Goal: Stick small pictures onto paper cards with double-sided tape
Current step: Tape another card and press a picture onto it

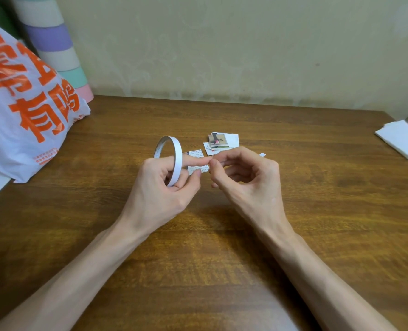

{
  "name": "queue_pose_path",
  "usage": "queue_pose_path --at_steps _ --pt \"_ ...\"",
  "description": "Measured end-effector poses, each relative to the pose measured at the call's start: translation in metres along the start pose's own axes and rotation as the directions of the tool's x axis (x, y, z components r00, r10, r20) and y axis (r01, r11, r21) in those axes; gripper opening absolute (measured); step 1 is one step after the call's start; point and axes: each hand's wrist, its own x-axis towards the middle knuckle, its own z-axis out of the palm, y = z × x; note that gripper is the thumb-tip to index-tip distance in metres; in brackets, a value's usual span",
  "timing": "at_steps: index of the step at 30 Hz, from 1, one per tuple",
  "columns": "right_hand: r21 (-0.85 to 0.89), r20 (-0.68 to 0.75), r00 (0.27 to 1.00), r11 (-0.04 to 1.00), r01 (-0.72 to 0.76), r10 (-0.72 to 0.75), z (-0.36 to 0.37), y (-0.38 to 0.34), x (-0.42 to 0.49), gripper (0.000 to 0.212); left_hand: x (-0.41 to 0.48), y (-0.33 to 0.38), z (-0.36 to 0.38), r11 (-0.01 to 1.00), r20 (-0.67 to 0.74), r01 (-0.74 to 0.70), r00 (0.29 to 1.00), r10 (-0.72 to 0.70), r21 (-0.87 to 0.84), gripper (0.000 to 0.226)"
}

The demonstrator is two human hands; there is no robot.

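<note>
Presently held upright over the middle of the wooden table (341, 187): tape roll (172, 161); advisable to steady the ring, draw off only a short length, keep the strip taut and clear of skin, tear it square. Grip as found: left hand (160, 187) wrapped round the lower rim with thumb and curled fingers, index finger stretched toward right hand (243, 177), that hand narrowed to a fine thumb-and-forefinger pinch at the roll's free end, amount of strip caught too small to tell. Beyond, lying flat: small pictures (218, 140) stacked on paper cards (232, 139), printed slips (195, 152) beside.
</note>
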Motion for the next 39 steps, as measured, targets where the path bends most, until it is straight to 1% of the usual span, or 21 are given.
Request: queue_pose_path --at_steps 2,4,7,9,12,16,20,23,28,33,34,37,39 --pt "0.003 -0.001 1.0 1.0 -0.002 0.002 0.0001 -0.0001 0.0001 0.013 -0.0004 -0.0005 0.0005 1.0 -0.002 0.001 1.0 -0.001 -0.002 0.028" --pt "0.007 0.005 1.0 1.0 -0.005 0.005 -0.0005 -0.0001 0.0003 0.011 0.0002 0.0 0.0008 1.0 -0.014 0.01 1.0 -0.011 -0.02 0.024" --pt "0.028 0.04 0.999 0.999 -0.016 0.015 0.0006 -0.0013 -0.0008 0.001 0.0035 0.0019 -0.0002 0.996 -0.08 0.042 0.996 -0.048 -0.074 0.008" --pt "0.025 0.041 0.999 0.999 -0.029 0.028 0.0025 -0.0028 -0.0023 0.007 0.006 0.0016 -0.0018 0.993 -0.149 0.061 0.986 -0.075 -0.101 0.002" --pt "0.009 0.049 0.999 1.0 -0.02 0.02 0.0042 -0.003 -0.0041 0.012 0.0068 0.0004 -0.0046 0.986 -0.207 0.1 0.97 -0.127 -0.136 0.006" --pt "-0.017 0.052 0.999 1.0 -0.006 0.006 0.0044 -0.0025 -0.0047 0.013 0.0061 0.004 -0.004 0.963 -0.179 0.172 0.961 -0.209 -0.206 0.008" --pt "-0.02 0.047 0.999 1.0 0.007 -0.006 0.0044 -0.002 -0.0045 0.012 0.0043 0.0031 -0.0009 0.901 -0.109 0.26 0.943 -0.314 -0.347 0.009" --pt "-0.025 0.038 0.999 0.999 0.037 -0.036 0.004 -0.0018 -0.0041 0.007 0.0029 0.0033 0.0003 0.871 -0.084 0.293 0.932 -0.352 -0.394 0.009" --pt "-0.02 0.031 0.996 0.996 0.087 -0.086 0.0035 -0.002 -0.0042 0.011 0.0023 0.0069 0.0004 0.874 -0.074 0.309 0.93 -0.36 -0.375 0.007" --pt "-0.057 0.01 0.991 0.989 0.135 -0.135 0.0021 -0.0005 -0.0033 0.015 0.0018 0.005 0.0005 0.874 -0.042 0.318 0.933 -0.357 -0.368 0.006" --pt "-0.076 0.013 0.989 0.986 0.148 -0.147 0.002 0.0003 -0.0031 0.015 0.0023 0.0041 0.001 0.874 -0.036 0.323 0.932 -0.36 -0.363 0.008" --pt "-0.156 0.019 0.979 0.967 0.202 -0.202 0.002 0.0026 -0.0029 0.015 0.0031 0.0025 0.0018 0.885 -0.017 0.326 0.936 -0.352 -0.333 0.023" --pt "-0.218 0.019 0.968 0.944 0.247 -0.249 0.0015 0.0045 -0.0025 0.014 0.0034 0.0037 0.0009 0.892 0.002 0.326 0.939 -0.343 -0.314 0.027"
